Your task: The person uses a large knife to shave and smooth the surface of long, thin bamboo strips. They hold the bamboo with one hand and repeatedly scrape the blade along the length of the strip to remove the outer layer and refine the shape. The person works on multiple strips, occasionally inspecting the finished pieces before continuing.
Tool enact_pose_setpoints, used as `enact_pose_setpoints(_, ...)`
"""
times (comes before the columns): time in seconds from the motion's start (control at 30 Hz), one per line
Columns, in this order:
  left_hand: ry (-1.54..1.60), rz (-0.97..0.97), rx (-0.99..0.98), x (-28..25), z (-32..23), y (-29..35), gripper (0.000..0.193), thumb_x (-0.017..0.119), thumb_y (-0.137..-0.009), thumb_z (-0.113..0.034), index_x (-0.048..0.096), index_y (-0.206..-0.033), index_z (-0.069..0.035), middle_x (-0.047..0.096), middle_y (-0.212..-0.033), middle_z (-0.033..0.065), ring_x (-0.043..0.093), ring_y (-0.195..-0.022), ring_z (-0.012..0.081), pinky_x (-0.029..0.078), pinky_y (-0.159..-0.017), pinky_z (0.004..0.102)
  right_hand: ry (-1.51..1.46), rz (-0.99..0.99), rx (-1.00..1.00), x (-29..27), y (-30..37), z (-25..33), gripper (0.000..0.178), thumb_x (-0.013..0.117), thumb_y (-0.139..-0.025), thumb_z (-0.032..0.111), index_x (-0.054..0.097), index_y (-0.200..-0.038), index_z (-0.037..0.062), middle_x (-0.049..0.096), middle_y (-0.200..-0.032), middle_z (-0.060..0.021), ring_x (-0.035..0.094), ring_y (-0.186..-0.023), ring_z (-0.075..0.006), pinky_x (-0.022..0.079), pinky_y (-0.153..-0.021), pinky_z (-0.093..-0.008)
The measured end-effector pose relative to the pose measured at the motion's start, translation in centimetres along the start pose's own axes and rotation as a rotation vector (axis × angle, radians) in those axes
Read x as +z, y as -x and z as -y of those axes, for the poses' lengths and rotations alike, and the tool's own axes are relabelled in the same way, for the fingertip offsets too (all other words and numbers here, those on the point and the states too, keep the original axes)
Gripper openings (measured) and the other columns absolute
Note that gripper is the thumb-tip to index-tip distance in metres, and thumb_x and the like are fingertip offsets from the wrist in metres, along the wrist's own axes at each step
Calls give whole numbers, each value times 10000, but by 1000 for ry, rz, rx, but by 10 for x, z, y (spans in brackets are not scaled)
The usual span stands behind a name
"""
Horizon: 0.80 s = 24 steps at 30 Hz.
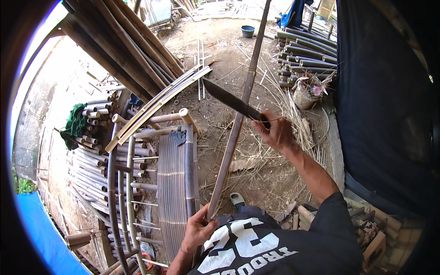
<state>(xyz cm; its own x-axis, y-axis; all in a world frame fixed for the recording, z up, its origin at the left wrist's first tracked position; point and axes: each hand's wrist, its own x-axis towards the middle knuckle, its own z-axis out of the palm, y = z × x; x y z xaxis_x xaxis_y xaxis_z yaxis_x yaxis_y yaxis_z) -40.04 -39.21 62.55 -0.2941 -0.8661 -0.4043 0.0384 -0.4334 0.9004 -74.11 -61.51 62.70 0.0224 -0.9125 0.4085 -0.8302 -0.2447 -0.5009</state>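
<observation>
The left hand (198, 228), at the near end of the scene, is closed around the near end of a long brown bamboo pole (230, 142); the pole slants away to the far side, leaning slightly right; the right hand (275, 130) is wrapped around the handle of a big dark knife (224, 97); its blade points far left and crosses over the pole, though whether they touch I cannot tell; to the left stands a slatted bamboo bench (172, 192), with a grey cloth (178, 136) at its far end; a black bucket (248, 31) sits on the far ground (215, 34).
</observation>
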Motion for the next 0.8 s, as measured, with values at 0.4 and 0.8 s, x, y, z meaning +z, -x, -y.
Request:
enact_pose_setpoints(0.4, -433, 343, -141, -29, 4, 15, 581, 710, -884, -316, 511, -1339, -14, 675, -1051, 157, 642, -1005, 217, 516, -868, 361, -1126, -113, 247, 9, -1, 29, 262, 712, -882, 290, 612, -827, 54, 591, -646, -12, 557, -485, -69, 473, -421, -206)
enact_pose_setpoints(0.8, 201, 184, 157, 19, -61, -119, 427, 601, -973, -238, 529, -1331, -17, 537, -777, -40, 494, -574, 28, 378, -477, 173, -393, 67, 55, 15, 19, 84, 506, 457, -975, 551, 584, -905, 66, 540, -575, 5, 487, -430, -68, 406, -352, -257)
